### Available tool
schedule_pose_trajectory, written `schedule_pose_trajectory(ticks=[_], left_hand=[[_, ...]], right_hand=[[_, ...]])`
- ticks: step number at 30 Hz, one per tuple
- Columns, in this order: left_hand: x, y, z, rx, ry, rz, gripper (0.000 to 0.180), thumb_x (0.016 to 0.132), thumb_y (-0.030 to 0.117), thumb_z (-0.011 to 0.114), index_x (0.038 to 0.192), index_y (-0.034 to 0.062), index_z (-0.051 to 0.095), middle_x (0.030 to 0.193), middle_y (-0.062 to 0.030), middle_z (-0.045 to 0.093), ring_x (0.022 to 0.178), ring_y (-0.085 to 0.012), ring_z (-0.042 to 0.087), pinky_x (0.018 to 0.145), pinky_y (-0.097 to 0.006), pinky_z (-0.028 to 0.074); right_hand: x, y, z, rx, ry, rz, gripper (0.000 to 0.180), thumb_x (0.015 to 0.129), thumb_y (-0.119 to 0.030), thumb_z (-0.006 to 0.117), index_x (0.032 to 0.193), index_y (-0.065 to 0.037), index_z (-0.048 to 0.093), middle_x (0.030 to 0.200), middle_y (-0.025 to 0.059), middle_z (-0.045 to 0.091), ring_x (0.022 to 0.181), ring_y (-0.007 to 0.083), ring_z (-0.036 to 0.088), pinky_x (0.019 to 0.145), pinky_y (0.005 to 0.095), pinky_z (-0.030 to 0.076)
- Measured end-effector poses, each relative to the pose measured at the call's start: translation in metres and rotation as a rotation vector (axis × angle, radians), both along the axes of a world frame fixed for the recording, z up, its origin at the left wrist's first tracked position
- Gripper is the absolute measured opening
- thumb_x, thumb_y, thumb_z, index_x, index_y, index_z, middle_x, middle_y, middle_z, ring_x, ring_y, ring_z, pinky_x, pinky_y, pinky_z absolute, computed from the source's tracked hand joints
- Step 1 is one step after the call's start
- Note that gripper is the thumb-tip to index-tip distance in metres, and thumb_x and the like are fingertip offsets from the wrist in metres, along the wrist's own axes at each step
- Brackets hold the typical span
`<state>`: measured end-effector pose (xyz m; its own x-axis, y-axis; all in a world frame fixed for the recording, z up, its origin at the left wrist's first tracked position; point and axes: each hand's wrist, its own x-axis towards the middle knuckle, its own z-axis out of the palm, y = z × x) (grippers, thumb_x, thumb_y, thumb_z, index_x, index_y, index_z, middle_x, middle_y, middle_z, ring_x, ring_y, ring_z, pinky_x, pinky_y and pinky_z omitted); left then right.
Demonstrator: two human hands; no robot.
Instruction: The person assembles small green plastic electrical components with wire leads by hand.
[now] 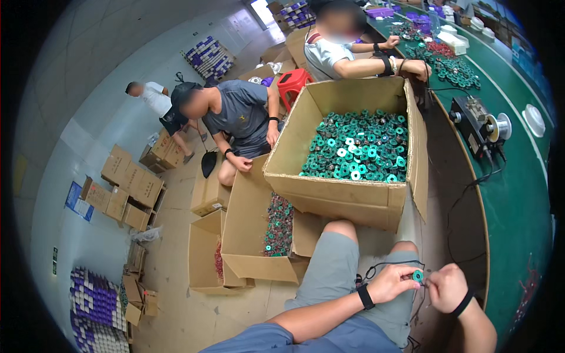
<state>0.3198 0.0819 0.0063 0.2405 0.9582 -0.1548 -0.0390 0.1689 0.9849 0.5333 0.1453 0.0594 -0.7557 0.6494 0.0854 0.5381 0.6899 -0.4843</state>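
Note:
Above my lap, my left hand point(393, 283) pinches a small green ring-shaped part point(417, 276) between thumb and fingers. Close beside it on the right, my right hand point(449, 288) is closed, its fingertips next to the part. Whatever its fingers hold is too small or hidden to make out. In front of my knees stands a large open cardboard box point(338, 198), filled with many similar green ring-shaped parts point(359, 147). Dark cords pass near my left hand and hang below my hands.
A long green workbench point(512, 194) runs along my right, bearing a black device with a wire spool point(499, 127). Left of the large box are a box of red and green parts point(259, 267) and a smaller box point(203, 259). Co-workers point(241, 112) sit beyond, near a red stool point(292, 84).

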Motion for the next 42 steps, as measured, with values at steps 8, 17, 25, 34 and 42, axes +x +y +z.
schedule_pose_trajectory(ticks=[8,17,25,34,42], left_hand=[[0.000,-0.001,0.003,0.000,0.003,0.004,0.033,0.089,0.011,0.076,0.120,-0.0009,0.069,0.094,-0.0065,0.073,0.083,-0.0082,0.064,0.078,-0.026,0.053],[-0.004,0.001,0.002,0.028,0.030,-0.025,0.036,0.090,0.008,0.074,0.124,-0.0024,0.067,0.096,-0.0043,0.072,0.085,-0.0071,0.065,0.078,-0.025,0.053],[0.000,0.005,-0.002,0.044,0.042,-0.005,0.035,0.091,0.007,0.074,0.124,-0.0039,0.067,0.098,-0.0040,0.071,0.088,-0.0072,0.065,0.080,-0.025,0.055],[0.001,0.004,-0.008,-0.052,-0.129,-0.014,0.038,0.091,0.007,0.075,0.126,-0.0011,0.066,0.107,-0.0056,0.070,0.090,-0.0079,0.065,0.082,-0.025,0.055],[-0.008,0.007,-0.010,-0.086,-0.078,-0.019,0.036,0.093,0.005,0.071,0.128,-0.0021,0.065,0.104,-0.0053,0.072,0.094,-0.0075,0.064,0.086,-0.025,0.054]], right_hand=[[-0.002,-0.012,-0.001,-0.122,0.122,0.100,0.006,0.074,-0.008,0.066,0.070,-0.011,0.068,0.062,0.0098,0.061,0.062,0.0324,0.062,0.078,0.0433,0.050],[-0.002,0.001,-0.005,-0.102,0.115,0.036,0.007,0.077,-0.009,0.063,0.072,-0.010,0.068,0.063,0.0091,0.063,0.063,0.0320,0.063,0.080,0.0432,0.051],[0.001,0.005,-0.004,-0.073,0.103,0.015,0.007,0.077,-0.007,0.063,0.072,-0.010,0.068,0.065,0.0092,0.064,0.064,0.0325,0.062,0.080,0.0423,0.050],[-0.005,0.006,-0.002,-0.129,0.151,-0.009,0.008,0.078,-0.005,0.063,0.071,-0.007,0.065,0.063,0.0110,0.062,0.063,0.0340,0.062,0.080,0.0419,0.050],[-0.008,0.004,0.000,-0.179,0.141,0.014,0.009,0.079,-0.005,0.063,0.071,-0.007,0.066,0.061,0.0115,0.060,0.063,0.0349,0.061,0.078,0.0423,0.049]])
